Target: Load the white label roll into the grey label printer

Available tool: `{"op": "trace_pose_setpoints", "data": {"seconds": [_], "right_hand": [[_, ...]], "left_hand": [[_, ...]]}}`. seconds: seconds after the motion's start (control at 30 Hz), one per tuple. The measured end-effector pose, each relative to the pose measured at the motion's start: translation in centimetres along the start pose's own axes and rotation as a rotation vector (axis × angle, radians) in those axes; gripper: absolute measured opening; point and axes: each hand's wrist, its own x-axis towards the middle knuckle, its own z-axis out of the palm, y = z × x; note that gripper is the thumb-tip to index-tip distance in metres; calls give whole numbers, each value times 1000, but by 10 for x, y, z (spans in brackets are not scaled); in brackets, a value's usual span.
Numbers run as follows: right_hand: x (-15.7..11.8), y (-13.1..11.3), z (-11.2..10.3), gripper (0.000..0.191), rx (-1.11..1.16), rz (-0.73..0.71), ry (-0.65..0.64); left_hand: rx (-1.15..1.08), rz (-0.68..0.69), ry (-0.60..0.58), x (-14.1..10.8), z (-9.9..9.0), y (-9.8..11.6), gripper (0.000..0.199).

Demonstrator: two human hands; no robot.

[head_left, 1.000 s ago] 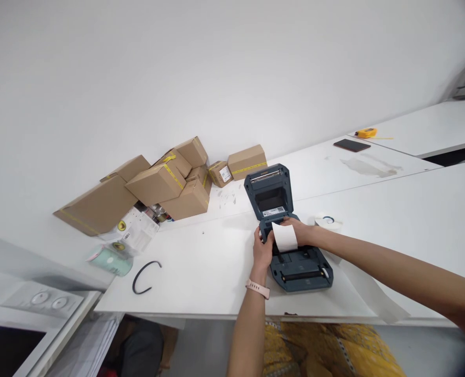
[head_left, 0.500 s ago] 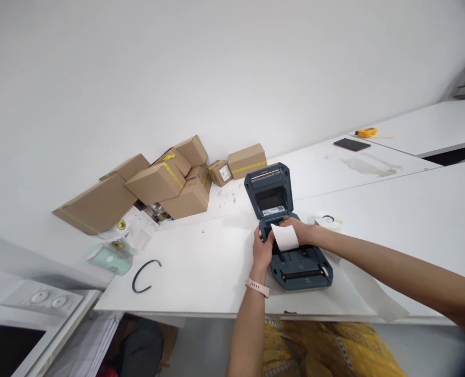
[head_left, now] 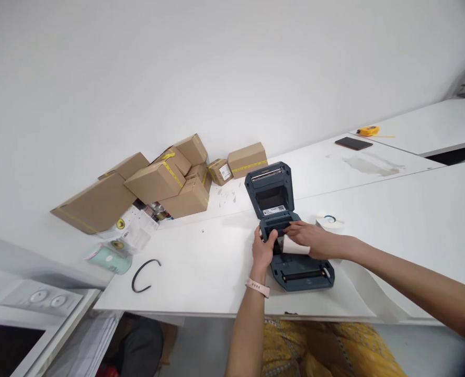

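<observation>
A dark grey-blue label printer (head_left: 306, 280) sits on the table with its lid (head_left: 271, 195) raised. My left hand (head_left: 262, 248) is closed round the printer's left side, thumb over the edge of the inner bay. Reaching across from the right, my right hand (head_left: 314, 238) has its fingers inside the bay. A piece of white label paper (head_left: 295, 246) curls under that hand, against its palm and thumb side. The right thumb is hidden. Behind my right wrist stands a white label roll (head_left: 329, 221), partly covered.
Brown cardboard boxes (head_left: 156, 180) are stacked against the wall, with a green cylinder (head_left: 109, 258) and a black curved band (head_left: 140, 277) at left. A dark phone (head_left: 353, 143) and yellow tape measure (head_left: 368, 131) lie far right. A paper strip (head_left: 373, 296) hangs over the front edge.
My right hand has turned and come lower over the bay, and the white paper now curls beneath it. The left hand keeps its place on the printer.
</observation>
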Motion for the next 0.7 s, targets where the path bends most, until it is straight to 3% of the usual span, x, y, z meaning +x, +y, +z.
{"op": "trace_pose_setpoints", "data": {"seconds": [0.1, 0.23, 0.37, 0.47, 0.53, 0.6, 0.7], "right_hand": [[-32, -12, 3, 63, 132, 19, 90], [-51, -34, 23, 42, 332, 90, 257], [-52, -49, 45, 37, 353, 145, 366], [-52, -52, 51, 36, 317, 175, 355], [-53, -52, 51, 36, 298, 179, 340], [-53, -52, 50, 36, 290, 178, 336], [-52, -52, 49, 35, 293, 168, 341]], "left_hand": [[5, 15, 6, -1, 0, 2, 74], [7, 28, -11, -4, -1, 5, 70], [165, 27, 23, -8, -1, 18, 66], [429, 186, 154, -12, -1, 37, 63], [560, 350, 187, -13, 1, 50, 46], [655, 495, 54, -12, 2, 60, 35], [745, 615, -259, -4, 5, 64, 34]]}}
